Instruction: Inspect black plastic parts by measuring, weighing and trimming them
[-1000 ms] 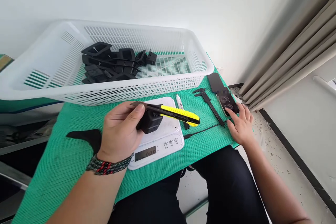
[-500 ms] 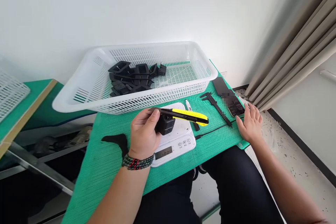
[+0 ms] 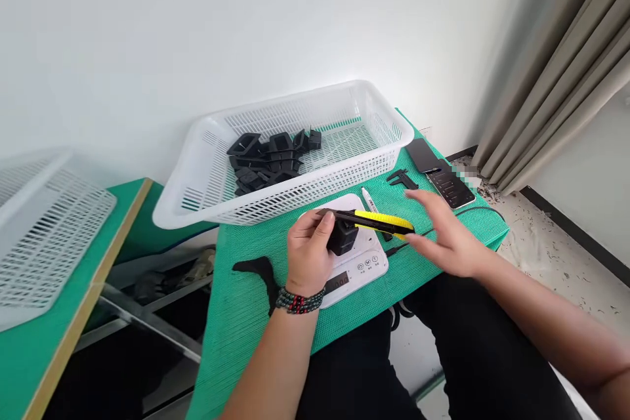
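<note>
My left hand is closed around a black blocky part and a yellow-and-black utility knife, above a white digital scale. The knife points its handle to the right; its blade end lies under my left thumb. My right hand is open, thumb and fingers spread around the handle's end, holding nothing; whether a finger touches it I cannot tell. Behind the scale lies a white marker, partly hidden by the knife. A black caliper is beyond my right hand, its lower part covered.
A white plastic basket holds several black parts at the back of the green-covered table. A phone and a dark flat object lie at right. A curved black piece is left of the scale. Another basket stands far left.
My right hand has left the table's right edge near the phone and come left to the knife's handle. My left hand still holds the knife and black part. The view has shifted left.
</note>
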A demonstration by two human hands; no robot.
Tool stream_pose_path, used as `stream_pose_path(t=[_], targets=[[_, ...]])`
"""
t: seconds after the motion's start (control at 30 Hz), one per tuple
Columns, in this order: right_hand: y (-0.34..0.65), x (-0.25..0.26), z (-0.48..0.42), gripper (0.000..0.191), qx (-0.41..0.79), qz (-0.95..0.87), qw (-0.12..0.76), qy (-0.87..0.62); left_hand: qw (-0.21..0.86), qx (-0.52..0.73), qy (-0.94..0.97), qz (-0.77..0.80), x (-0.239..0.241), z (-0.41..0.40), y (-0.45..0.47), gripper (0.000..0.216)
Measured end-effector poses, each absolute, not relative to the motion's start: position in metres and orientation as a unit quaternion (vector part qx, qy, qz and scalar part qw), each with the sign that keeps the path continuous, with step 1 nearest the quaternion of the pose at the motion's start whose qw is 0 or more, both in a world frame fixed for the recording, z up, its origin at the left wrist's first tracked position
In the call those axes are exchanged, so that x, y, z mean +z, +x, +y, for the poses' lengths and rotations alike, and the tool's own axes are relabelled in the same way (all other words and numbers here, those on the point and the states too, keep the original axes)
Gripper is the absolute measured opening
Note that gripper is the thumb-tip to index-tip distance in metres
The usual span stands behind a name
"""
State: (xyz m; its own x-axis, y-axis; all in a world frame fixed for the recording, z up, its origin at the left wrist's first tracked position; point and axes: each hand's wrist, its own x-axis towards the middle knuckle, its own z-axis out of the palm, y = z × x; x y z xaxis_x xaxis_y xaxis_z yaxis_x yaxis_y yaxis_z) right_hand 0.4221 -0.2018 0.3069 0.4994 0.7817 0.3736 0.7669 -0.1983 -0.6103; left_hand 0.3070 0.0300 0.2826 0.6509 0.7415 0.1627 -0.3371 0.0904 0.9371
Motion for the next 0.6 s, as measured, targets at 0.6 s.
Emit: stream_pose_path(t=[0.6], targets=[[0.459,0.302,-0.106,0.021,0.274,-0.58,0.489,-0.591,0.537,0.512,0.603,0.292,0.286,0.037,0.311,0.051]])
